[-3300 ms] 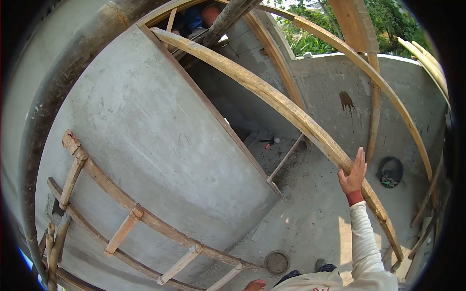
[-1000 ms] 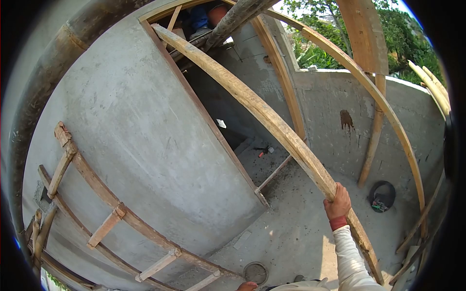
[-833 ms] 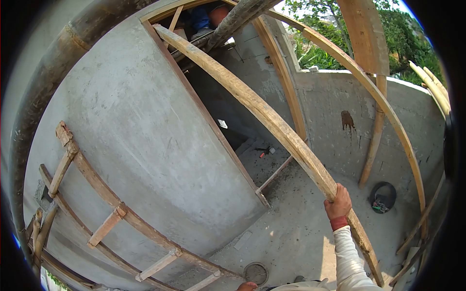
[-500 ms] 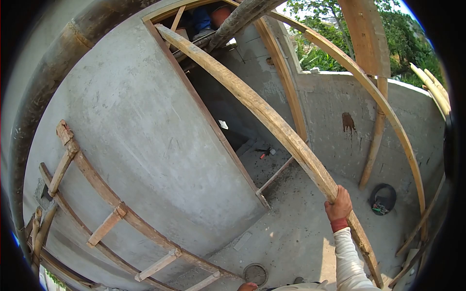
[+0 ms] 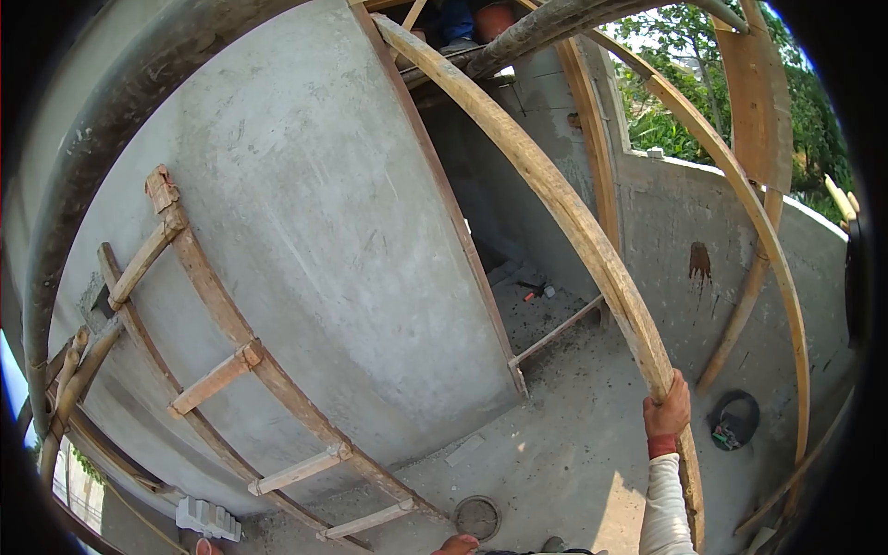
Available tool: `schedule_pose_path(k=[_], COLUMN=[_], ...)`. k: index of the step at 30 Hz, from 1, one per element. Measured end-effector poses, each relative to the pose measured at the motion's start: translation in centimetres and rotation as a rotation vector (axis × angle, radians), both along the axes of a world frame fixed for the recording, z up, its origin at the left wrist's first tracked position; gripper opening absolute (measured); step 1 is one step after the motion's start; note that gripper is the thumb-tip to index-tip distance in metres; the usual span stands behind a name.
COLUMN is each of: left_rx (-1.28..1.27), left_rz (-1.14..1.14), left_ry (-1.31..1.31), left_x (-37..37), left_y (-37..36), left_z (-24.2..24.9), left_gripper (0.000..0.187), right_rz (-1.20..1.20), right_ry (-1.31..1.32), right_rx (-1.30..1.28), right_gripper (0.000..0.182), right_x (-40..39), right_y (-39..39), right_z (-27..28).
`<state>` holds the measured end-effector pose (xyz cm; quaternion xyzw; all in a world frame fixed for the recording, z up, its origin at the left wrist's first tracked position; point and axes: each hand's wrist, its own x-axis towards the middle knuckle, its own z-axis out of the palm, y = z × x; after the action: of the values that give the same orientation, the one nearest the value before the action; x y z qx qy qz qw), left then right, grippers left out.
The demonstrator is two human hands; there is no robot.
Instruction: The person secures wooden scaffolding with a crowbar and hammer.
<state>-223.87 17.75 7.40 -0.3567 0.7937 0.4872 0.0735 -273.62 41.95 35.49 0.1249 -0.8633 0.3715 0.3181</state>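
Note:
My right hand [image 5: 668, 412], with a red cuff at the wrist, is closed around a long wooden beam [image 5: 546, 190]. The beam slants from the upper opening down past my right side; its curve may come from the wide lens. Only a sliver of my left hand [image 5: 456, 546] shows at the bottom edge, and its fingers are too cut off to read. Close to it are a round pan-like object [image 5: 477, 519] on the floor and the foot of a wooden ladder [image 5: 301, 421], which leans against the grey wall.
A doorway [image 5: 499, 176] with a wooden frame opens ahead. Overhead runs a thick dark pole [image 5: 102, 120]. Another long timber [image 5: 754, 199] stands at the right, near a black bucket [image 5: 735, 421]. A person's blue-trousered leg [image 5: 455, 20] shows up high. White blocks [image 5: 208, 518] lie lower left.
The view has swung left, so the ladder, doorway and beam sit further right in it. White blocks have come into view at lower left. My right hand keeps its grip on the beam.

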Motion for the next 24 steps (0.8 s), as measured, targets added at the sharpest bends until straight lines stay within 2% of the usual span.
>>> schedule_pose_path(k=[2,5,7,8,10,11,12,13,14,15,16,17,18,19,21,22,24], left_rx=[-0.309,0.349,0.236,0.265,0.065,-0.087,-0.065,-0.211,-0.186,-0.134,-0.153,-0.144,-0.08,-0.033,-0.001,0.111,0.179], left_rz=[-0.255,0.337,0.367,0.414,0.379,0.265,0.203,-0.056,-0.019,0.14,0.086,0.158,0.267,0.391,0.387,0.384,0.485], left_ry=[0.147,-0.178,-0.122,-0.133,-0.119,-0.091,-0.2,-0.341,-0.319,-0.362,-0.339,-0.326,-0.287,-0.201,-0.121,-0.162,-0.188], left_x=[1.8,4.6,7.8,9.4,12.7,14.6,15.7,16.7,18.2,19.4,21.0,22.3,24.0,26.0,30.2,31.9,36.0], left_y=[-0.3,0.3,2.0,2.8,5.0,6.1,6.6,7.2,8.1,9.2,9.8,10.1,10.8,11.3,11.8,11.7,13.1], left_z=[-1.9,-3.6,-4.7,-4.7,-5.1,-4.9,-5.7,-5.7,-5.4,-4.8,-4.4,-4.6,-1.6,-1.2,-1.5,-0.7,-2.6], left_gripper=[0.029,0.028,0.032,0.032,0.031,0.034,0.035,0.037,0.039,0.039,0.04,0.042,0.043,0.037,0.037,0.041,0.043], right_rz=[0.015,0.022,-0.009,-0.067,-0.313,-0.253,-0.072,0.105,0.21,0.299,0.533,0.831,1.061,1.305,1.678,1.755,1.921], right_ry=[0.015,0.032,0.017,0.038,-0.137,0.013,0.209,0.385,0.195,0.004,-0.049,-0.162,-0.225,-0.258,-0.118,-0.071,-0.046], right_rx=[-0.014,-0.008,0.031,0.096,0.294,0.292,0.206,0.11,0.21,0.325,0.346,0.462,0.501,0.543,0.703,0.796,1.039], right_gripper=[0.083,0.091,0.097,0.097,0.106,0.1,0.083,0.078,0.079,0.089,0.078,0.078,0.072,0.067,0.064,0.062,0.061], right_x=[0.3,1.0,0.3,0.2,3.1,2.6,7.4,13.1,13.6,15.2,19.4,23.3,28.9,33.3,42.3,46.7,53.9], right_y=[-0.2,-0.5,-0.6,-0.4,-1.9,-2.5,-4.9,-6.3,-9.3,-13.0,-15.9,-18.5,-20.6,-22.6,-24.6,-24.5,-24.9], right_z=[-0.1,-0.1,-1.5,-2.1,-0.7,-3.0,-0.6,1.5,-1.6,-5.7,-7.4,-9.0,-9.5,-12.0,-15.8,-17.1,-21.4])
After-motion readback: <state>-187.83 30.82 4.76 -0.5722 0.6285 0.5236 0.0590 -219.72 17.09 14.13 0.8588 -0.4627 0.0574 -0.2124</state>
